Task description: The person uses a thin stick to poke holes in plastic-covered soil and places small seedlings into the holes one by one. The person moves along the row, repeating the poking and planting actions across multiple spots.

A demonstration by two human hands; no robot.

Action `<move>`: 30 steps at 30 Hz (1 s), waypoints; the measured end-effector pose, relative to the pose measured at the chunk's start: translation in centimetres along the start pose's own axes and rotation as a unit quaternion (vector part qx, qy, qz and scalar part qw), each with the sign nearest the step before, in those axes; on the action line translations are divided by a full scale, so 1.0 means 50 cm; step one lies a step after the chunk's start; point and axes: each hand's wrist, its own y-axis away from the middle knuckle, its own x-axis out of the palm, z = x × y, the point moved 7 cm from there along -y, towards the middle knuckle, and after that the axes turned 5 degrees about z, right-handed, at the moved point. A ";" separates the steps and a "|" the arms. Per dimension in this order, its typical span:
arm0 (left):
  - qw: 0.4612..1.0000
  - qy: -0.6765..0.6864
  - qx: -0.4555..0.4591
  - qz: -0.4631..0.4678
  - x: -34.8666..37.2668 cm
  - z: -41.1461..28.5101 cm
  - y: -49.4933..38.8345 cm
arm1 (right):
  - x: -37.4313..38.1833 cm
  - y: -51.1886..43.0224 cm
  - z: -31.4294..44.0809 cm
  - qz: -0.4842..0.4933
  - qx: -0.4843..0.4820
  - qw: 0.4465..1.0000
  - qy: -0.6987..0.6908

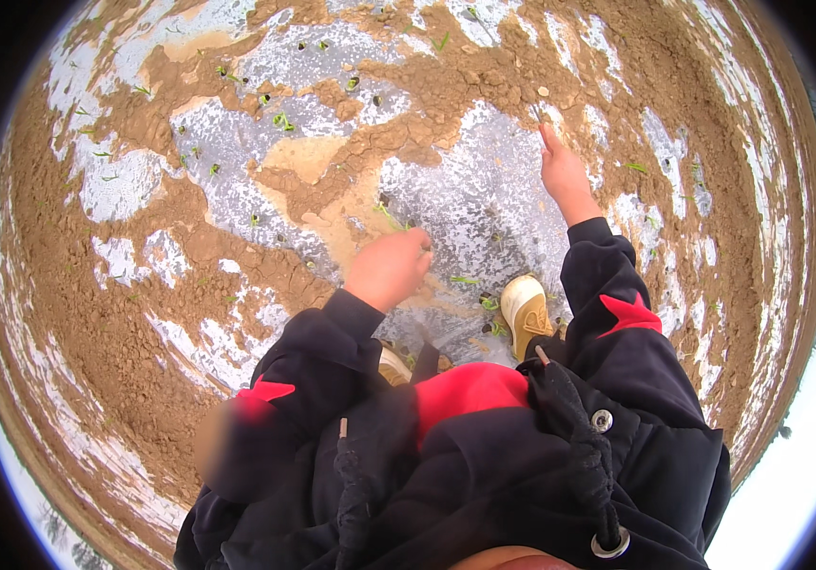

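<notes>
My left hand [390,267] is curled with its fingers together, low over the plastic film. A green seedling [383,211] shows at its upper edge; whether the fingers grip it cannot be told. My right hand [566,174] reaches farther forward on the right, its fingers closed around a thin dark rod [537,112] whose tip points at the soil. Soil-smeared grey plastic film [479,178] lies between the hands. A loose green leaf [464,280] lies on the film, and a seedling [489,303] stands beside my shoe.
My tan shoe [525,313] stands on the film; the other shoe [393,367] is partly hidden by clothing. More seedlings [282,121] grow from holes in the film ahead and left. Cracked brown soil [443,85] covers parts of it. Further film strips [668,160] run at the right.
</notes>
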 end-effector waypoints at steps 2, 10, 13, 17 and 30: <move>1.000 -0.005 -0.002 0.000 -0.003 0.002 0.002 | -0.021 0.000 0.036 -0.110 -0.125 0.985 -0.032; 1.000 -0.020 0.005 -0.003 -0.002 0.007 0.005 | 0.028 0.016 0.015 0.043 0.119 0.852 -0.509; 1.000 -0.020 0.013 0.001 0.005 0.008 -0.003 | 0.027 0.057 0.029 0.057 0.108 0.851 -0.510; 1.000 -0.018 0.021 0.004 0.009 0.002 -0.017 | 0.046 0.111 0.067 0.099 0.090 0.846 -0.517; 0.999 -0.012 0.003 0.037 0.016 0.022 -0.011 | -0.161 0.165 -0.176 0.189 -0.023 0.959 -0.212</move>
